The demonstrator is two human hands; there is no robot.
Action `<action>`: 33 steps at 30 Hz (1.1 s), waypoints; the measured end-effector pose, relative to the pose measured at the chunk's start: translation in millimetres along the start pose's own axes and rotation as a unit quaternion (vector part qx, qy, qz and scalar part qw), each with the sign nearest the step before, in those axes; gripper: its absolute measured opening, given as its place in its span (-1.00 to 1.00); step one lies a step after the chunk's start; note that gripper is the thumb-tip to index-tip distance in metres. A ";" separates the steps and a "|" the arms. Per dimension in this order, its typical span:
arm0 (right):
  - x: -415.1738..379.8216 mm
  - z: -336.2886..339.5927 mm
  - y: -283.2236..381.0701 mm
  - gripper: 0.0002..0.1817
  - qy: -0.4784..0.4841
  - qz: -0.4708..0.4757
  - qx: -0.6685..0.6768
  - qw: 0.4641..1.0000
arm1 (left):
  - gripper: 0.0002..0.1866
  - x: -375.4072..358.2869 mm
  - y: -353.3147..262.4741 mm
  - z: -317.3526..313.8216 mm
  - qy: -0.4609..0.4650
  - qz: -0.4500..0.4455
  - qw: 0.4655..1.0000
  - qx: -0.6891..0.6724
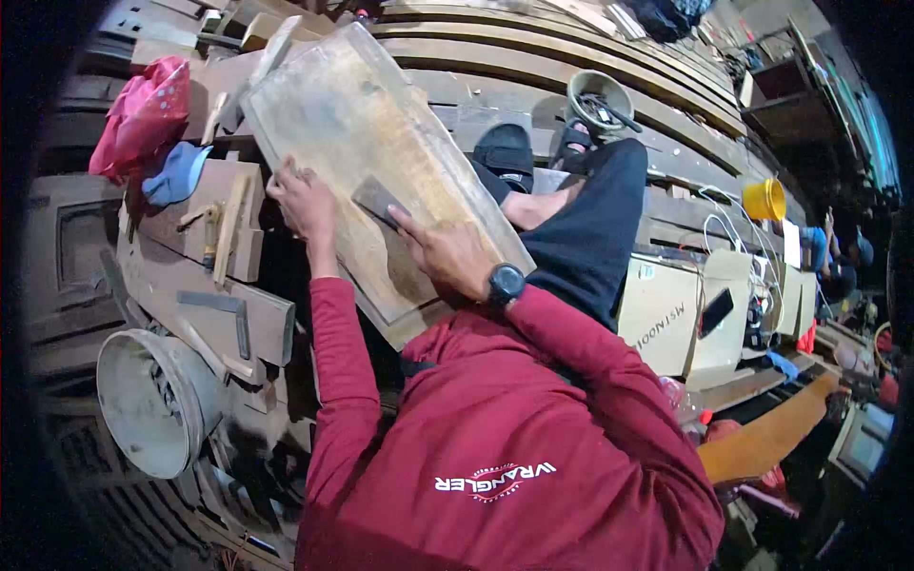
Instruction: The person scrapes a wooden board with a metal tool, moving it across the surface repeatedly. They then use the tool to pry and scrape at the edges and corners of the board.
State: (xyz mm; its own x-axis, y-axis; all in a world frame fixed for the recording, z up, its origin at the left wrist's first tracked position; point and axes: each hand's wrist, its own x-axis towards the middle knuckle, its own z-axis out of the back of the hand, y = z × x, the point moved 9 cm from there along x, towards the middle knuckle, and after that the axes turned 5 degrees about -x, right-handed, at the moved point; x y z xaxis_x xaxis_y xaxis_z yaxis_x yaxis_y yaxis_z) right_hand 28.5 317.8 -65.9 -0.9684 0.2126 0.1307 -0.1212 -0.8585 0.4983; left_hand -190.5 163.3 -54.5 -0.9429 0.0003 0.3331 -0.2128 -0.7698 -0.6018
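A wooden panel with a pale, dusty, patchy face and a raised border lies tilted across my lap. My left hand grips its left edge with bent fingers. Near the panel's middle, my right hand holds a small dark rectangular scraper blade against the surface, index finger stretched along it. A black watch is on my right wrist. The palm side of both hands is hidden.
To my left are an L-shaped square, a wooden-handled tool, a dusty bucket and a pink cloth. A tool bucket stands beyond my feet. Cardboard boxes stand right; another person is far right.
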 end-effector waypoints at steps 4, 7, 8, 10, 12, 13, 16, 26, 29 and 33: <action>22.4 8.7 14.7 -0.50 -0.017 -0.021 -0.003 1.000 | -0.57 -1.0 -12.1 8.6 0.000 0.003 1.000 0.007; -29.0 28.0 15.2 -0.47 0.032 -0.018 -0.009 0.999 | -0.58 -0.5 -6.1 6.1 0.001 -0.004 1.000 0.004; -48.7 38.0 12.2 -0.48 0.047 -0.025 0.002 0.999 | -0.58 -1.8 -4.1 4.4 -0.003 -0.006 1.000 0.002; -79.1 46.7 4.0 -0.49 0.058 -0.047 -0.019 0.997 | -0.59 -3.2 -9.9 5.9 0.007 0.014 1.000 -0.016; -85.9 58.2 6.3 -0.49 0.040 -0.036 -0.034 0.998 | -0.59 -2.3 -9.3 9.1 0.005 0.024 0.999 -0.021; -80.7 51.0 6.2 -0.48 0.051 -0.038 -0.035 0.997 | -0.60 -1.7 -8.1 9.1 -0.005 0.012 1.000 -0.017; -31.3 21.7 12.0 -0.44 0.055 -0.017 -0.040 0.998 | -0.60 -2.8 -8.2 8.9 -0.007 0.006 1.000 -0.023; -50.3 44.3 17.3 -0.41 0.047 -0.020 -0.036 0.998 | -0.59 -3.6 -8.2 8.8 -0.001 0.005 0.997 -0.076; -72.7 49.8 10.6 -0.39 0.067 -0.026 -0.060 0.996 | -0.59 -5.2 -7.7 9.4 -0.007 0.014 0.998 -0.067; -24.6 23.1 13.2 -0.33 0.011 0.003 -0.038 0.999 | -0.60 -0.8 -6.3 5.5 -0.009 0.015 0.998 -0.063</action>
State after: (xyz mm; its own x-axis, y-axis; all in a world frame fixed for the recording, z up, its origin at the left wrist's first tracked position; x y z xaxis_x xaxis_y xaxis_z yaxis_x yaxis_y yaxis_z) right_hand 55.7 312.0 -42.8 -0.9735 0.1985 0.1137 -0.1316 -0.8926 0.4312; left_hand -187.0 164.7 -47.0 -0.9450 -0.0334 0.3253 -0.2161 -0.6827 -0.6980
